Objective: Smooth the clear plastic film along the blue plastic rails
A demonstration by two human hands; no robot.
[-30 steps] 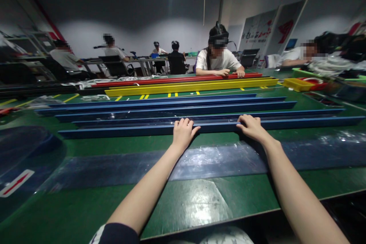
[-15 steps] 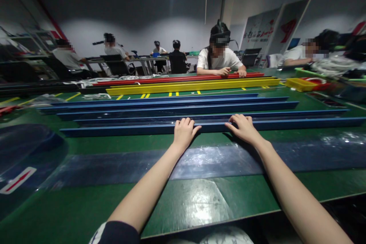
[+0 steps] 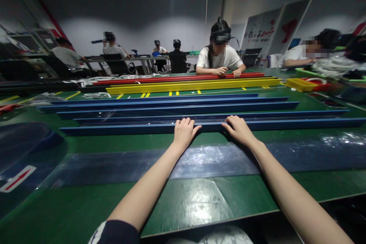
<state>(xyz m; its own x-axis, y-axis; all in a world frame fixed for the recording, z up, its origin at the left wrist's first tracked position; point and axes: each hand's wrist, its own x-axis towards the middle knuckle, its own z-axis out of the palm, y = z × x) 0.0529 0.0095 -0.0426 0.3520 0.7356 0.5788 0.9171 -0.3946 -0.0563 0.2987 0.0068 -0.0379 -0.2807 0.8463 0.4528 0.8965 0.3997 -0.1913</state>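
Hands [image 3: 183, 132] palm-down on nearest blue rail [image 3: 114, 130]

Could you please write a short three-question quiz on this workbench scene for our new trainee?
1. True or false: the yellow strip lies between the red strip and the blue strips.
2. Where are the left hand and right hand?
A) At the yellow strip
B) At the nearest blue strip
C) At the red strip
3. Fill in the missing word: the white label at the far left bears a ____ mark.

Key: 1 true; 2 B; 3 red
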